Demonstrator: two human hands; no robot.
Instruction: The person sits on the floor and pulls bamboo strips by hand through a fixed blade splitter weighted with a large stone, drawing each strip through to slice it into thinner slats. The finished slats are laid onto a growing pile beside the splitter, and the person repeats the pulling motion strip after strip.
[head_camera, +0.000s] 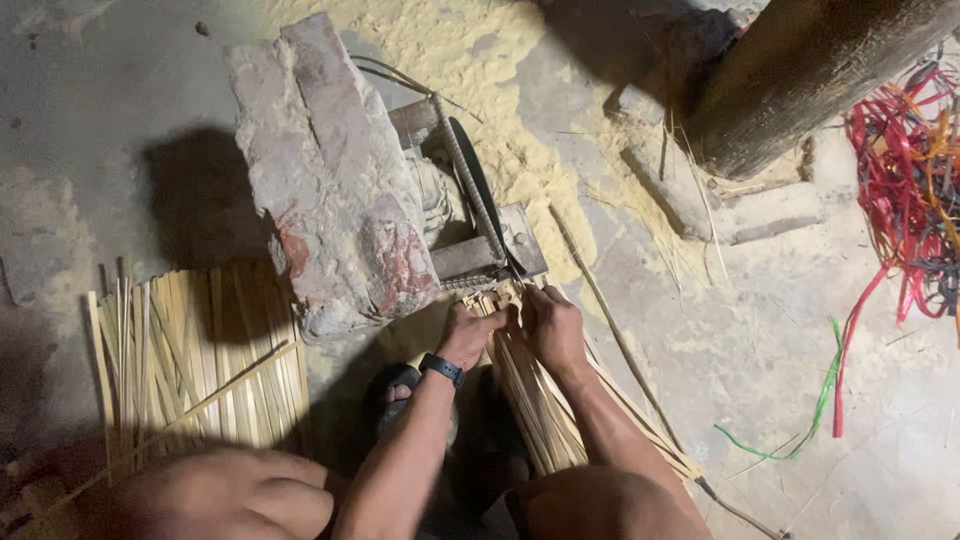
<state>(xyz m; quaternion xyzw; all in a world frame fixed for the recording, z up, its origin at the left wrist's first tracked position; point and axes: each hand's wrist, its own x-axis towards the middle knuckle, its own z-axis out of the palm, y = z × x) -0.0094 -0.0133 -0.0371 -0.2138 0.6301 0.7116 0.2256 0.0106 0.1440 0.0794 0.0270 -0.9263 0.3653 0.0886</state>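
My left hand, with a dark watch on its wrist, and my right hand both grip the top end of a bundle of thin bamboo strips. The bundle runs from my lap up to a small metal cutting tool with a dark blade and a ribbed rod. The strip ends sit right at the tool's lower edge. The tool is weighed down by a large reddish stone block on its left.
A loose pile of cut bamboo strips lies at the left by my knee. Sawdust covers the floor behind the tool. A thick wooden post stands upper right, red plastic straps and a green strap lie right.
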